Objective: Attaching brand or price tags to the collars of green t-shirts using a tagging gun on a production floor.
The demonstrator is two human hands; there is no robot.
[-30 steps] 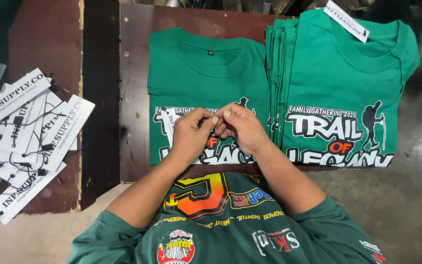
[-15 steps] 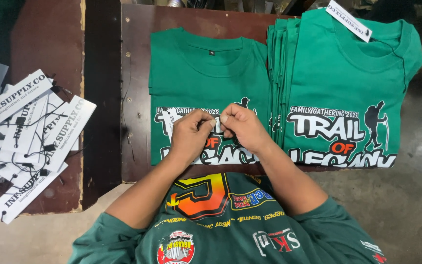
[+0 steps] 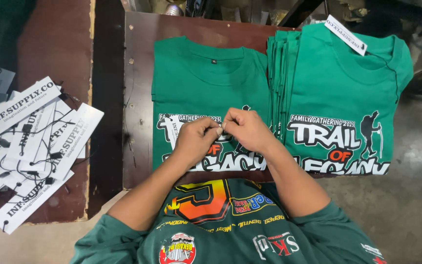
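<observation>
Over the folded green shirt [image 3: 206, 78], left hand [image 3: 196, 142] and right hand [image 3: 247, 129] pinch something hidden

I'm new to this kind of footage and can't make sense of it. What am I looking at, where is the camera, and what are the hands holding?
There is no machine here. A camera worn on a person's head looks down at their own two bare hands. The left hand and right hand meet fingertip to fingertip over a folded green T-shirt on a brown table, pinching something small; a white paper tag shows beside the left hand. To the right lies a stack of matching shirts with a tag on top. Far left lies a pile of white tags with black strings.
</observation>
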